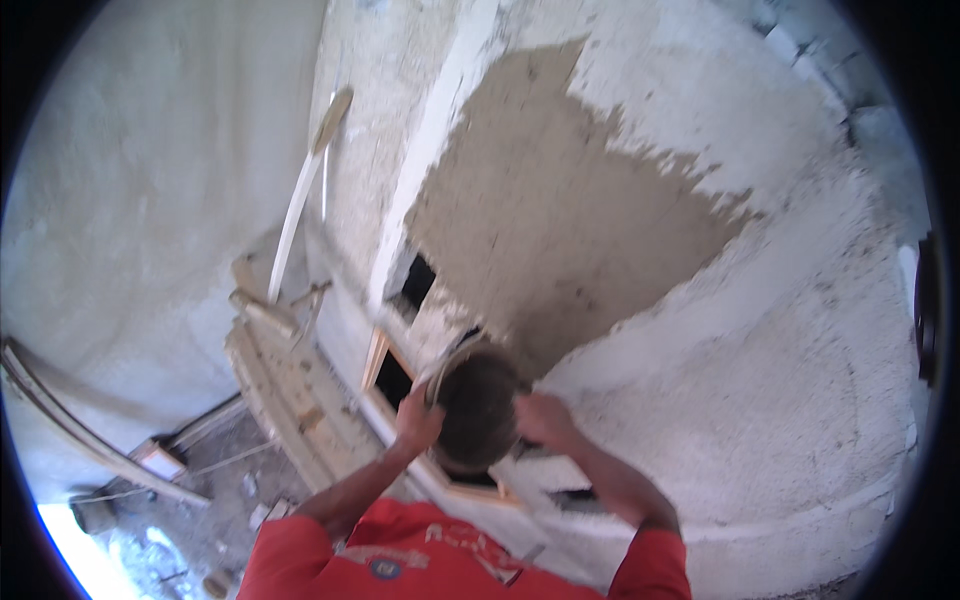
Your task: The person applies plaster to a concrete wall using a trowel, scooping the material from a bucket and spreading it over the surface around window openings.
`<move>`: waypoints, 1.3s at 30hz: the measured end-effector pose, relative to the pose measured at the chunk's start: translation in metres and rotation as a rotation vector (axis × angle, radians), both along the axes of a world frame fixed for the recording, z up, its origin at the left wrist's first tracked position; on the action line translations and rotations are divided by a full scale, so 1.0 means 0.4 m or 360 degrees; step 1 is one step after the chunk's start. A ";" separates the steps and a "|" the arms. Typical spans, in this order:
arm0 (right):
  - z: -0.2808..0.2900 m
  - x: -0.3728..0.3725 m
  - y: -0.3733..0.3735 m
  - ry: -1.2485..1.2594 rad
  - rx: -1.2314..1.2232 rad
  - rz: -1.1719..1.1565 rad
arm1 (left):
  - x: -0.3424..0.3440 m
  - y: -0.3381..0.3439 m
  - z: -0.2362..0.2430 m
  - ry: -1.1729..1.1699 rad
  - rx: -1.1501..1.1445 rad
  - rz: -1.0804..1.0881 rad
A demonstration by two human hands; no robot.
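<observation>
Both my hands hold a round, dark bucket (476, 410) between them, its wide round face turned toward me. My left hand (419, 420) is closed on the bucket's left rim. On the opposite side, my right hand (541, 418) is closed against the right rim. Just beyond the bucket spreads a patch of wet brown plaster (560, 210) with ragged edges on the pale, rough wall (740, 350). A wooden frame (376, 362) with dark openings lies partly behind the bucket. What the bucket contains cannot be made out.
At the left, a plaster-stained plank (285, 400) carries tools and scraps. A long pale strip (291, 230) leans against the wall above it. Rubble lies on the floor (235, 500) at the lower left. A dark round object (926, 310) sits at the far right edge.
</observation>
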State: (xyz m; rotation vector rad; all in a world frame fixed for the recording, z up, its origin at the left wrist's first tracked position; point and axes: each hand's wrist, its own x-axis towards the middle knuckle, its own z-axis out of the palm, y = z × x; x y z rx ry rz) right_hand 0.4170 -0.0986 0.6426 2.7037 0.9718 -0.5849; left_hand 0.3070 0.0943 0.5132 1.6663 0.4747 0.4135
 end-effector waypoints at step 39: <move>-0.102 -0.012 0.083 0.0162 0.0163 0.0401 | 0.062 0.079 0.011 0.0013 -0.0240 0.0105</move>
